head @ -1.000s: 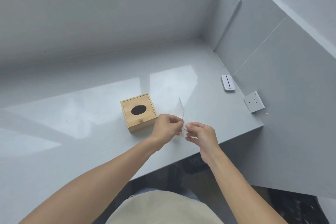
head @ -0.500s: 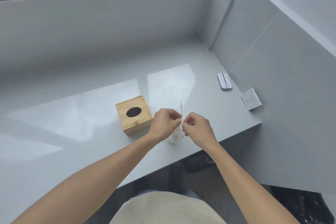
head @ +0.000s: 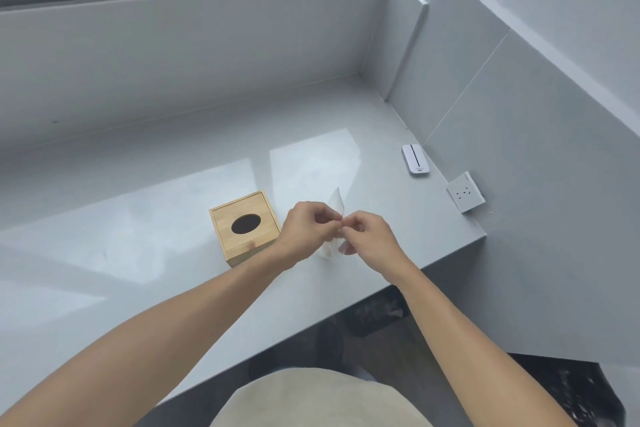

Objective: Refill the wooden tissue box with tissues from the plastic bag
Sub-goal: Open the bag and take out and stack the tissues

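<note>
The person is standing at the near edge of the grey worktop (head: 173,218), both forearms reaching forward from 6 o'clock. The left hand (head: 306,230) and the right hand (head: 369,234) are meeting almost knuckle to knuckle, and each grip is pinched together on the top edge of the clear plastic bag (head: 336,204), thumb against fingertips. The bag is standing upright between the 2 hands, its thin peak poking up above them toward 12 o'clock and its lower part hanging down to the worktop just below the wrists (something pale is showing inside, but it is too blurred for me to say what).

The wooden tissue box (head: 244,227) is sitting flat on the worktop at 9 o'clock from the hands, just beside the left hand, which is overlapping its right corner from this angle; whether they are touching I cannot tell. Its lid is on, and the oval opening in the top is looking dark.

Off at 2 o'clock from the hands, well apart from them, a small white device (head: 415,160) with a dark slot is lying near the side wall. A white wall socket (head: 464,197) is sitting on the wall at 3 o'clock, close to the worktop's right corner.
</note>
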